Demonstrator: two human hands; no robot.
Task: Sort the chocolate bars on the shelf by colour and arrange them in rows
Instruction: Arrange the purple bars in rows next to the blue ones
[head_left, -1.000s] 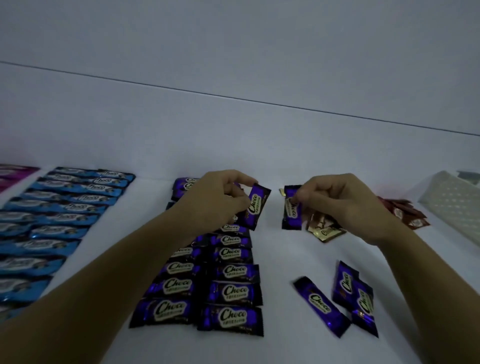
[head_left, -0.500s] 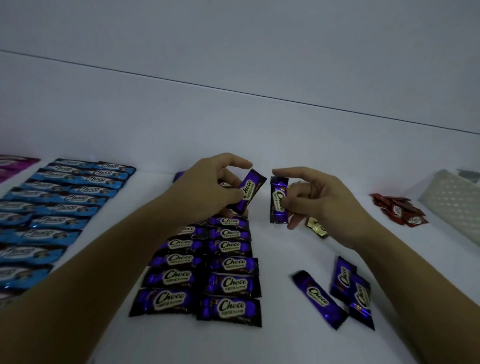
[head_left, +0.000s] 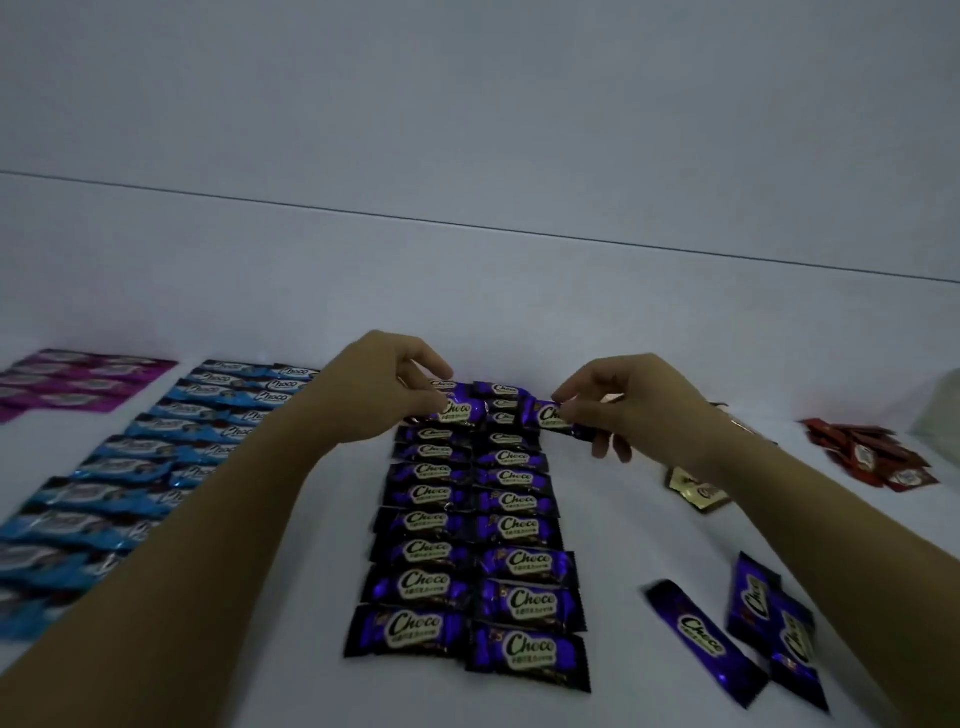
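Note:
Two columns of purple Choco bars (head_left: 470, 551) run down the middle of the white shelf (head_left: 311, 597). At the far end of the left column my left hand (head_left: 384, 389) pinches a purple bar (head_left: 460, 411) lying flat. My right hand (head_left: 628, 400) pinches another purple bar (head_left: 553, 415), held level just right of the right column's far end. Three loose purple bars (head_left: 748, 629) lie at the front right.
Blue bars (head_left: 119, 478) lie in rows on the left, magenta bars (head_left: 67, 387) at the far left. Gold-wrapped bars (head_left: 693, 486) show under my right forearm. A heap of red bars (head_left: 872, 454) sits at the right, with a pale container (head_left: 940, 410) at the edge.
Both hands moved forward to the far end of the purple columns. The two bars they hold turned from upright to level. The camera tilted, showing more of the rows.

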